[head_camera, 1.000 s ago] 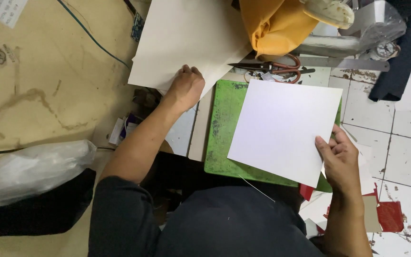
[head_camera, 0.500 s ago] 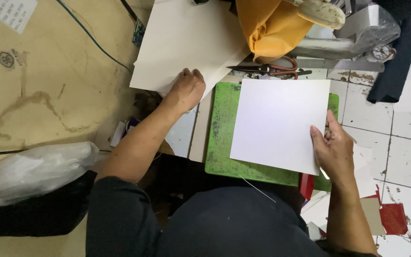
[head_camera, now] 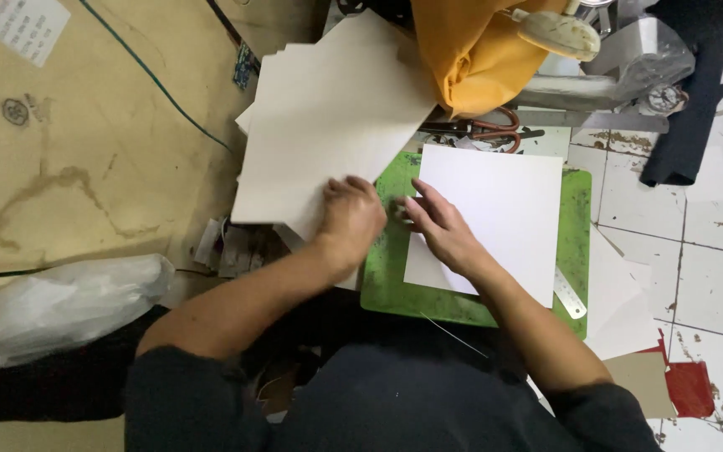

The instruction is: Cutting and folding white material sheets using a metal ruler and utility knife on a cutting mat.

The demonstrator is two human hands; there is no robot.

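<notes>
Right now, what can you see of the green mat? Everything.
The green cutting mat looks like scuffed plastic with rounded corners, lying flat across the lap. A white sheet covers most of it; a metal ruler lies at its right edge. The right hand rests on the sheet, the left hand at the mat's left edge.

a tiled floor point(head_camera: 713, 276), white with dark stains and chipped patches, carries the work on the right. a green cutting mat point(head_camera: 387, 276) lies flat on it, and a white square sheet point(head_camera: 495, 209) lies on the mat, slightly turned. a metal ruler point(head_camera: 569, 293) rests at the mat's lower right edge. loose paper offcuts point(head_camera: 621, 293) and a red scrap point(head_camera: 689, 388) lie on the tiles just beside the mat. to the left, brown cardboard point(head_camera: 85, 167) covers the ground, with a stack of cream sheets point(head_camera: 328, 125) overlapping its edge and a clear plastic bag point(head_camera: 52, 305) lying below. scissors point(head_camera: 479, 130) lie just above the mat.
</notes>
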